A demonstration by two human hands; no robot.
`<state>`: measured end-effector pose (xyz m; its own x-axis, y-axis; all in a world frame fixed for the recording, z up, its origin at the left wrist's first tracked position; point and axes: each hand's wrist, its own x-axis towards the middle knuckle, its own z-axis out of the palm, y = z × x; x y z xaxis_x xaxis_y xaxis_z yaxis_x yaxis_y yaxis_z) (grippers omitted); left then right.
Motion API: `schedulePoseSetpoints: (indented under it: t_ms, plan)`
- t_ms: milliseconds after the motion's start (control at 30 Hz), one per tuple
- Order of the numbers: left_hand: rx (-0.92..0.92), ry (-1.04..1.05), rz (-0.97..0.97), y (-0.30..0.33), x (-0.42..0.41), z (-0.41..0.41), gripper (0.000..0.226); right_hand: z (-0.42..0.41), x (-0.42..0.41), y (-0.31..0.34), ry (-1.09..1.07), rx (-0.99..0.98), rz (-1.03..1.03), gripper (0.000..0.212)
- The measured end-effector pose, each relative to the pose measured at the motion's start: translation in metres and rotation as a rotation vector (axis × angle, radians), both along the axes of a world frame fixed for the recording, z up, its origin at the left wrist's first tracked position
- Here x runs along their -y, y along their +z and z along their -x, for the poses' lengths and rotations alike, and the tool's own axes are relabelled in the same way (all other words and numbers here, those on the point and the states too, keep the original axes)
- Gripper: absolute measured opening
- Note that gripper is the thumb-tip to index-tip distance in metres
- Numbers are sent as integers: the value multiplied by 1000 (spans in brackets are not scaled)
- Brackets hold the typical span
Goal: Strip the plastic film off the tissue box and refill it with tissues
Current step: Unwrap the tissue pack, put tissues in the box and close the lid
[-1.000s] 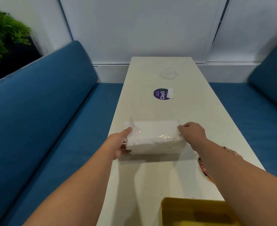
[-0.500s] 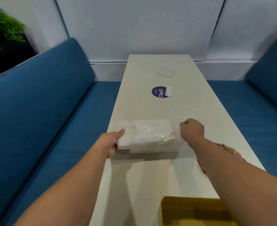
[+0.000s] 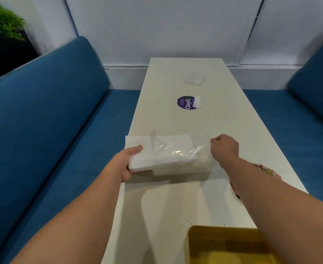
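Observation:
A white stack of tissues [image 3: 147,151] lies across the white table [image 3: 185,197], its left end sticking out bare from a clear plastic film [image 3: 191,151] that still covers its right part. My left hand [image 3: 127,161] grips the bare left end of the stack, thumb on top. My right hand [image 3: 224,147] is a fist pinching the film's right end, pulled taut to the right. An open yellow box [image 3: 223,244] stands at the near table edge, partly behind my right forearm.
A purple round sticker [image 3: 187,102] and a crumpled clear film [image 3: 195,79] lie farther up the table. A colourful flat item [image 3: 265,172] peeks from under my right arm. Blue sofas [image 3: 42,140] flank the table; a plant [image 3: 0,29] stands at the far left.
The tissue stack has slid out leftward from the film. My left hand drew the stack left while my right hand pulled the film right.

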<state>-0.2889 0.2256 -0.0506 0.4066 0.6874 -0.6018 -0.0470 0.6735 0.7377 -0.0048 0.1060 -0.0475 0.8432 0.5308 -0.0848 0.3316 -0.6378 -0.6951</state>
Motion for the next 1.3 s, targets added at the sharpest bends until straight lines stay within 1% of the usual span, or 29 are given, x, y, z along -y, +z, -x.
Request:
schedulePoseSetpoints:
  t_ms: [100, 233, 333, 500, 633, 800, 900, 967, 1000, 1067, 1133, 1233, 1300]
  plan:
    - [-6, 22, -2, 0, -5, 15, 41, -1, 0, 1, 7, 8, 15, 18]
    - [23, 27, 19, 1, -8, 34, 34, 0, -3, 2, -1, 20, 21, 19]
    - [28, 18, 20, -2, -9, 41, 33, 5, -4, -1, -38, -1, -11, 17]
    - [121, -62, 43, -4, -7, 41, 45, 10, -1, -6, -83, -23, -71, 15]
    - [117, -51, 27, -2, -10, 50, 43, 10, -1, -2, -93, 10, -11, 17]
    - [82, 39, -53, 8, -6, 86, 35, 6, 0, 6, -16, 41, 52, 21]
    - [47, 118, -88, 21, 7, 105, 29, 9, 6, 15, 22, 17, 47, 29]
    - [22, 169, -112, 37, 15, 115, 26, 16, 10, 24, 18, 30, 19, 42]
    - [14, 190, -124, 47, 18, 119, 25, 21, 12, 29, 14, 52, -9, 49]
    - [3, 223, -161, 67, 25, 123, 26, 32, 15, 37, 39, 74, -87, 54]
    - [10, 254, -199, 88, 32, 121, 26, 45, 20, 42, 90, 29, -152, 52]
    - [37, 272, -242, 121, 47, 106, 24, 63, 31, 48, 131, -111, -248, 44]
    - [66, 268, -261, 143, 61, 90, 26, 74, 40, 54, 146, -139, -307, 40]
